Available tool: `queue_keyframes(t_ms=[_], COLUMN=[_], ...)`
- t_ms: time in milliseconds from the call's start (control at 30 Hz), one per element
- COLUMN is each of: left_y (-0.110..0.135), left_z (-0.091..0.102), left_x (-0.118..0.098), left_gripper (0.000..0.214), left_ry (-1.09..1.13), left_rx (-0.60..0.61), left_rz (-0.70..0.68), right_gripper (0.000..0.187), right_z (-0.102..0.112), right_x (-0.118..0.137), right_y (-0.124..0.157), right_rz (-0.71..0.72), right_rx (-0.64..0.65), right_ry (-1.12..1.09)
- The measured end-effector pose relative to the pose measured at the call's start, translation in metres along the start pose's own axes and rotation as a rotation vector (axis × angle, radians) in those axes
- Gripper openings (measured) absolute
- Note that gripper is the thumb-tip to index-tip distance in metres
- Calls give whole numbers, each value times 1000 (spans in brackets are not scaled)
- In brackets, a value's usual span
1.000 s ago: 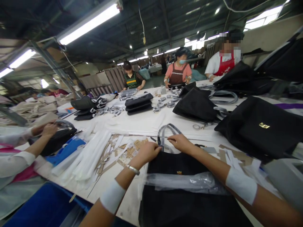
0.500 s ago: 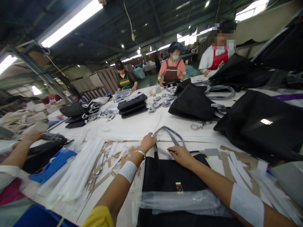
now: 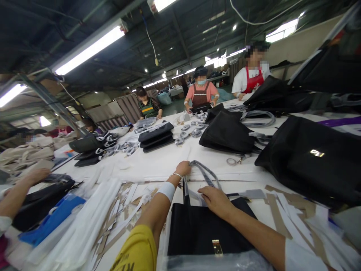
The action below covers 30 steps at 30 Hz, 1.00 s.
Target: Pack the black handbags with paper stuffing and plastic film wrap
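Note:
A black handbag (image 3: 194, 229) with a gold clasp (image 3: 217, 247) lies on the table before me, clear plastic film (image 3: 222, 261) across its lower front. Its handle (image 3: 207, 173) is wrapped in clear plastic and arches up above the bag. My left hand (image 3: 184, 168) is closed around the handle on its left side. Over the bag's top edge, beside the handle's right part, my right hand (image 3: 216, 199) reaches leftward with its fingers stretched out and slightly apart. The undersides of its fingers are hidden.
Paper and card strips (image 3: 124, 214) lie left of the bag, near white plastic sleeves (image 3: 76, 222). Black bags (image 3: 310, 158) stand at the right; stacked black bags (image 3: 156, 136) sit farther back. A co-worker's arm (image 3: 25, 188) reaches in at left. People work across the table.
The view has tilted up, so the bag and table sit lower. My left hand has shifted slightly right with the handle. My right hand stays near the bag's top edge.

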<state>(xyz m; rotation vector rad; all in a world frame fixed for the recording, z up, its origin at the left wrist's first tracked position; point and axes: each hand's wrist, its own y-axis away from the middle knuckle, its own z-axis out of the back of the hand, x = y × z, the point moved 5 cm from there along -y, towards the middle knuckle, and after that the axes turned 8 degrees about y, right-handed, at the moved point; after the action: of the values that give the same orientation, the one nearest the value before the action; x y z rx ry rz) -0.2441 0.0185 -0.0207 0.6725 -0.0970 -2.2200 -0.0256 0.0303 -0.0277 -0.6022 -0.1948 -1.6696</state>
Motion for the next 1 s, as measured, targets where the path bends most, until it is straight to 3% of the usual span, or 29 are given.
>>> queue_keyframes(t_ms=[333, 533, 733, 1000], left_y=[-7, -3, 22, 57], left_z=[4, -2, 18, 31], left_x=[9, -3, -4, -13], left_gripper=[35, 43, 65, 84], left_ry=[344, 500, 442, 258], left_rx=[292, 377, 583, 706], left_rz=[88, -6, -120, -124], right_gripper=[35, 43, 59, 59], right_z=[-4, -4, -8, 3], right_x=[-2, -16, -41, -37], right_y=[-1, -4, -5, -4], right_rz=[-2, -46, -241, -209], right_rx=[-17, -184, -314, -452], right_ry=[-36, -14, 54, 82])
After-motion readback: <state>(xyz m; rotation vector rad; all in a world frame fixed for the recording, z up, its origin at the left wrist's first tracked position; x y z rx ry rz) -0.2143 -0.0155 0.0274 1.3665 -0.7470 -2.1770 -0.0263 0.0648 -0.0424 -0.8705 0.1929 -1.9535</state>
